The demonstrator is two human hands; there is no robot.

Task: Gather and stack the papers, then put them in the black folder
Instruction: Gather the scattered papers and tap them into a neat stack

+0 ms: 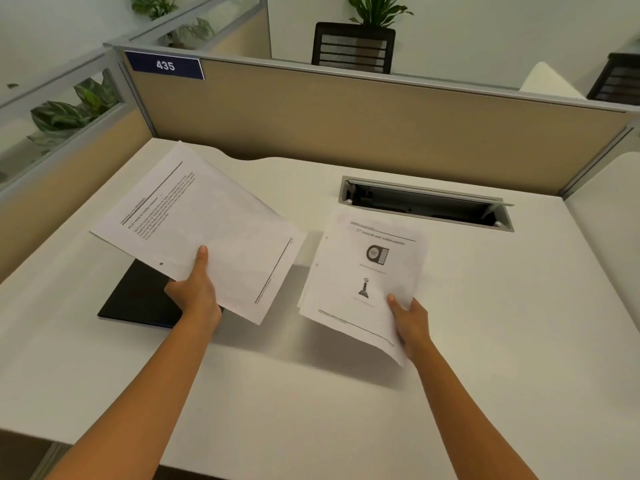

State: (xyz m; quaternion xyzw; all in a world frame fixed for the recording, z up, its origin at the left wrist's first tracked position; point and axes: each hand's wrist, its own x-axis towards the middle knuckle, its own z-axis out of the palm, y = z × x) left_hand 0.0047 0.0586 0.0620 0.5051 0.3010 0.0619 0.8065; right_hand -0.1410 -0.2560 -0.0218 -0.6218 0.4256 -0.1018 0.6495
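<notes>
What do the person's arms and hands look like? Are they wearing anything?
Both arms are bare from the bottom of the picture up to the fingers, with no sleeves showing. The left hand and the right hand wear no gloves, and no rings, watch or bracelets show. The nails look short and unpainted.

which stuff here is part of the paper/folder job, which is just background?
Job:
- left hand, holding the text sheet
- right hand, holding the paper stack with pictures
- black folder, closed on the desk, partly under the text sheet

Background:
- cable tray opening in the desk
- partition sign 435
- plants
- chair
</notes>
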